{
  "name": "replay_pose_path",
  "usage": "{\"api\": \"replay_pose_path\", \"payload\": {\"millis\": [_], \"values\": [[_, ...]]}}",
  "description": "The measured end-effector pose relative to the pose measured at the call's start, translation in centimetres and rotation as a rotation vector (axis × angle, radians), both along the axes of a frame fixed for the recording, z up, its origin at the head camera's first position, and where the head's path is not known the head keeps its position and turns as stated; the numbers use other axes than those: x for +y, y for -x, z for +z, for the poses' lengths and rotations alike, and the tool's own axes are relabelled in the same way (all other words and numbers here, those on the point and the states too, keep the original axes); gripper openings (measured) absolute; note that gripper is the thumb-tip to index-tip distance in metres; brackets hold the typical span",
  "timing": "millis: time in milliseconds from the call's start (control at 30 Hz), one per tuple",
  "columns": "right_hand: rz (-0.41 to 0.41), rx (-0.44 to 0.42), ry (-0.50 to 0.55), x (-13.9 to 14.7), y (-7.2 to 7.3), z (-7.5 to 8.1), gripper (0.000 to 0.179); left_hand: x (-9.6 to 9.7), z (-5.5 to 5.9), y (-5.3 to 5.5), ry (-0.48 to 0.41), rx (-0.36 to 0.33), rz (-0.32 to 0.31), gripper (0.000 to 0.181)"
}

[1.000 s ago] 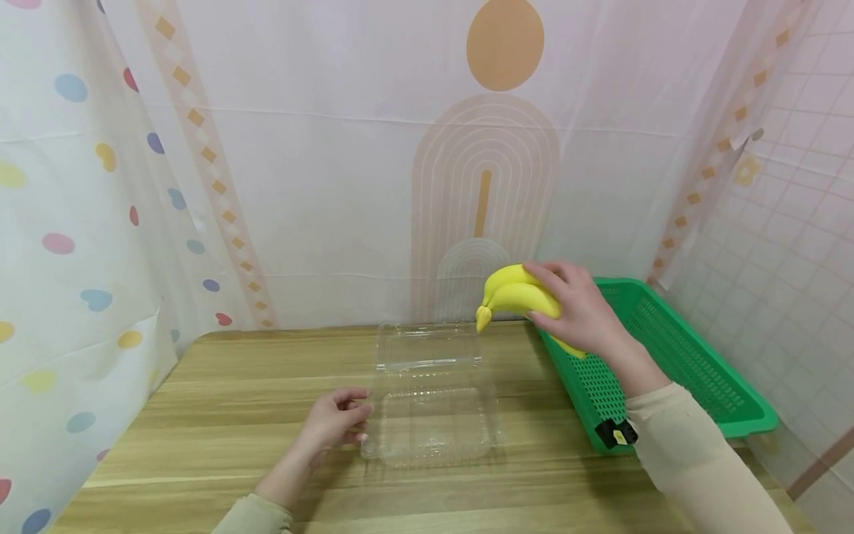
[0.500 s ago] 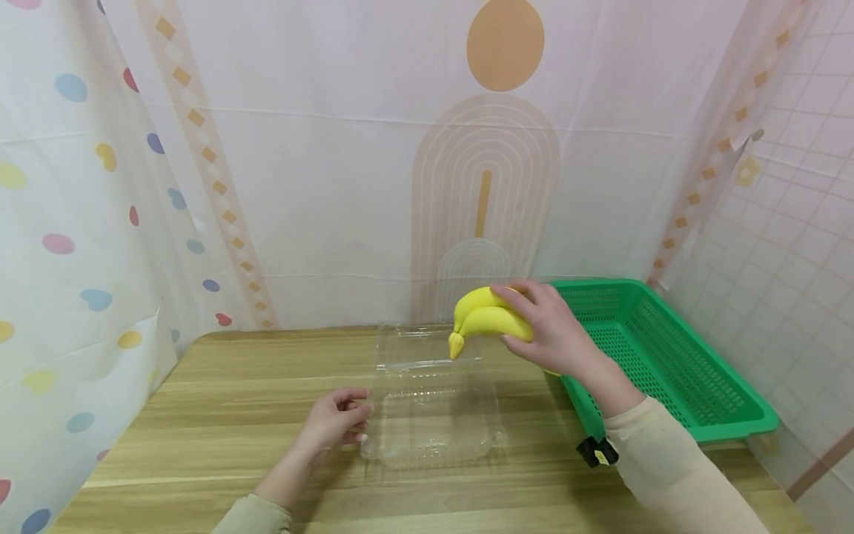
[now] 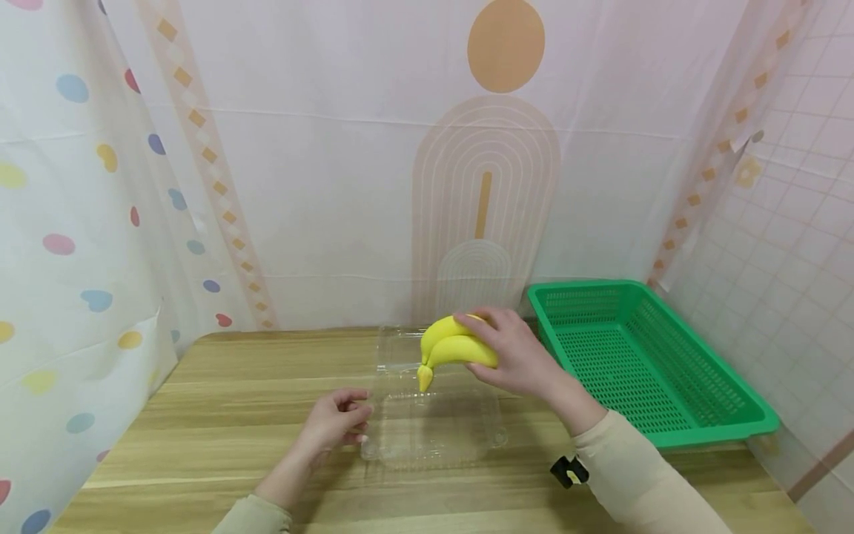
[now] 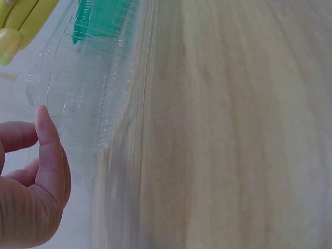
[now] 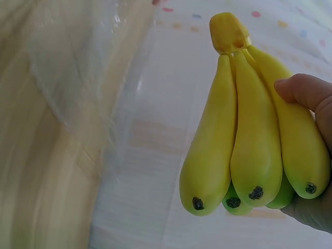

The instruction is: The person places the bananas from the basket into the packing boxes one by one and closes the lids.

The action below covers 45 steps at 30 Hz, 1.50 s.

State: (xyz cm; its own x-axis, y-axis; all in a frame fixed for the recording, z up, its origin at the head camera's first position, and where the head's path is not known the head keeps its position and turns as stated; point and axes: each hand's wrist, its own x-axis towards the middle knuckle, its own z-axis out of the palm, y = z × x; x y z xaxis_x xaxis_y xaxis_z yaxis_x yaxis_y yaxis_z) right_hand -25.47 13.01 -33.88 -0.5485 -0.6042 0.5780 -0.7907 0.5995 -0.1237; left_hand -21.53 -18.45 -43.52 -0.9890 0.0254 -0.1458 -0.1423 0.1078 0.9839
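My right hand point(image 3: 517, 356) grips a bunch of yellow bananas point(image 3: 457, 348) over the clear plastic clamshell container point(image 3: 434, 426). The bunch's stem end points left and down in the head view. Green tips and dark ends show on the bananas point(image 5: 257, 150) in the right wrist view, with a thumb point(image 5: 301, 91) along one side. The container stands on the table with its lid folded back, away from me. At its left edge my left hand point(image 3: 336, 419) pinches the rim between thumb and fingers; the exact contact is hard to see through the clear plastic.
A green perforated basket point(image 3: 707, 348) stands at the right of the wooden table point(image 3: 220, 415). A patterned curtain point(image 3: 333, 185) hangs behind the table's back edge. A black clip-like device point(image 3: 569, 471) sits at my right sleeve.
My right hand has carried the bananas left and down, from beside the basket to over the container. The left hand and the container have stayed in place.
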Motion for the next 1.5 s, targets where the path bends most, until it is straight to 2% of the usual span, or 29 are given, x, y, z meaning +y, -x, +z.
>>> {"api": "replay_pose_path", "payload": {"millis": [233,467,933,1100,1333,1500], "values": [[0.043,-0.036,-0.02,-1.8,-0.4,-1.0,0.063,0.1,0.1,-0.1,0.003,-0.001,0.004,0.04],[0.042,-0.071,-0.08,-3.2,-0.5,-1.9,0.066,0.2,0.1,0.0,-0.001,0.001,0.016,0.039],[0.069,-0.084,-0.148,-5.0,-0.6,-4.3,0.068,0.3,0.1,0.1,0.001,0.002,0.024,0.038],[0.063,-0.109,-0.154,-5.5,-0.7,-5.0,0.068,0.3,0.0,0.0,0.005,0.008,0.017,0.04],[0.032,-0.185,-0.203,-6.0,-0.8,-5.9,0.07,0.3,0.0,0.0,0.012,-0.003,0.036,0.037],[0.027,-0.194,-0.222,-6.3,-0.8,-6.4,0.071,0.3,0.1,0.0,0.012,-0.002,0.036,0.037]]}}
